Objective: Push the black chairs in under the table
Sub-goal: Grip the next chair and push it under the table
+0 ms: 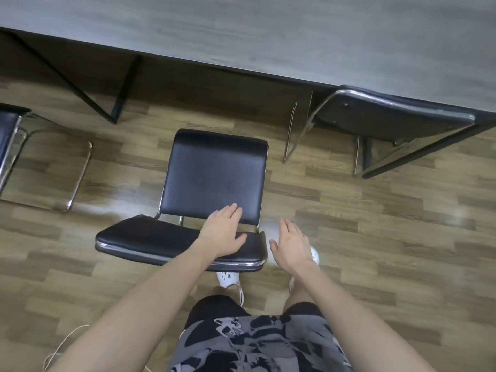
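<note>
A black chair (214,173) with a chrome frame stands in front of me, pulled out from the grey table (268,36), its seat clear of the table's edge. Its backrest (161,237) is nearest to me. My left hand (224,232) is over the right part of the backrest with straight fingers pointing at the seat; I cannot tell if it touches. My right hand (291,244) hovers open in the air just right of the backrest, holding nothing. A second black chair (389,114) at the right sits pushed in under the table. A third chair (8,135) shows at the left edge.
Black metal table legs (118,103) stand left of the middle chair and more at the right (402,159). The floor is wood-pattern planks. My white shoes (228,277) are right behind the chair. A thin white cord (64,345) lies on the floor at lower left.
</note>
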